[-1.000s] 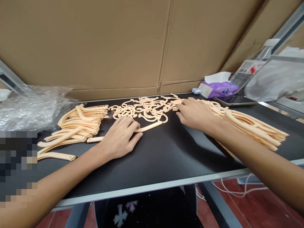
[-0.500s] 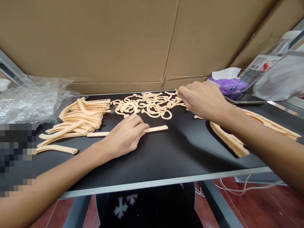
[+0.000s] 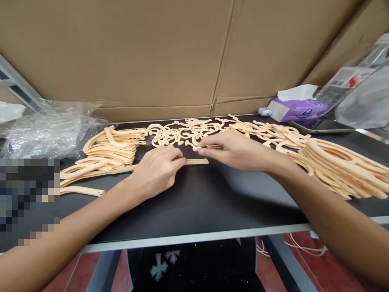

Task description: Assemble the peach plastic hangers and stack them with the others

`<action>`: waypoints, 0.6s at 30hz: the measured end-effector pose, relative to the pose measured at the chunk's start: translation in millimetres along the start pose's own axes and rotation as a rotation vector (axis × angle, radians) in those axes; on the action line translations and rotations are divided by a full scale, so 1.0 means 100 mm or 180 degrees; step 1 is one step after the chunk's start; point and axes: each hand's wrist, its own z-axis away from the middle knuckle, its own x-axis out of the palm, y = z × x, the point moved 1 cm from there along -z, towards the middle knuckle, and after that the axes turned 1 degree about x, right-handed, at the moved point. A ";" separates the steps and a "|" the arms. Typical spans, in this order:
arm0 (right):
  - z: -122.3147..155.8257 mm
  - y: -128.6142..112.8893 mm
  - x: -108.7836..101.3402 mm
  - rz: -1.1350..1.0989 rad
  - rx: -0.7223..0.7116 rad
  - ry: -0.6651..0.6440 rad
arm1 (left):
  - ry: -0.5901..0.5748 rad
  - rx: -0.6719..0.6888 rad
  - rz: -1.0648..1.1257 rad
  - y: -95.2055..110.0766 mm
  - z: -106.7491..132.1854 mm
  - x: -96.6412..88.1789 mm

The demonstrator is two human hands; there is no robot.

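Note:
My left hand (image 3: 159, 168) is closed around the middle of a long, cream plastic strip (image 3: 197, 162) with a hole near its end; the strip lies low over the black table. Close to the strip's right end, my right hand (image 3: 231, 150) pinches a small curved cream plastic piece with a knobbed end (image 3: 197, 149). Most of that piece is hidden by the fingers. Behind both hands spreads a heap of curved cream pieces with knobbed ends (image 3: 165, 136). Left of my left hand is a stack of flat, bent cream strips (image 3: 112, 150).
Larger curved cream parts (image 3: 343, 166) are piled at the right. A purple tissue pack (image 3: 304, 108) stands at the back right beside a dark flat device (image 3: 325, 125). Clear plastic wrap (image 3: 57, 129) lies at the left. A cardboard wall (image 3: 136, 52) closes off the back.
My right hand has come from the far right of the heap towards the left and nearer me, now beside the strip's right end with a small curved piece. My left hand keeps its hold.

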 end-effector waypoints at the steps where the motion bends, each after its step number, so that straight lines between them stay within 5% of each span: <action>1: 0.02 0.06 0.00 0.0000 0.0060 -0.0180 | -0.0026 -0.0006 0.0024 0.00 0.00 0.00; 5: 0.06 0.19 -0.04 0.0151 0.0194 -0.0649 | 0.0053 -0.0065 0.0196 0.01 0.01 0.02; 18: 0.02 0.25 -0.13 0.0072 0.0454 -0.0841 | 0.0289 -0.0459 0.1008 0.03 0.01 0.07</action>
